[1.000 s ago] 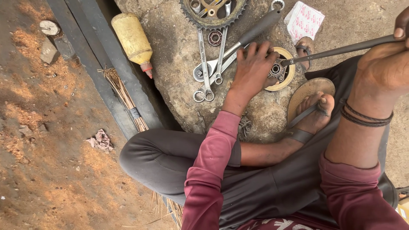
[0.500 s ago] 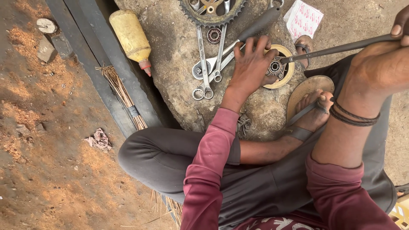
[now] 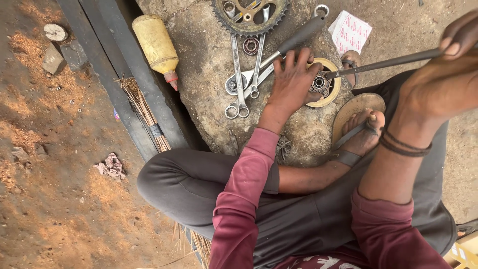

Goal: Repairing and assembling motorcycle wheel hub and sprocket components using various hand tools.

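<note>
Left hand – palm down, fingers spread, pressing on the round yellow-rimmed hub part that lies on the flat stone; it grips nothing, it holds the part flat

Right hand – raised close to the camera, fingers closed round the upper end of a long dark metal rod; the rod slants down to the left and its tip meets the toothed centre of the hub part, just beside the left hand's fingertips

Hub part – on the stone's right side, between the two hands, directly ahead of the sandalled foot

On the stone, left of the left hand – several steel spanners lying fanned together, a black-handled tool across them, a small bearing ring, a chainring at the top edge

Containers – one yellow plastic bottle on its side beside the stone, red nozzle pointing down; contents not visible

Nearby – straw broom, crumpled rag on the dirt, a folded paper packet
</note>
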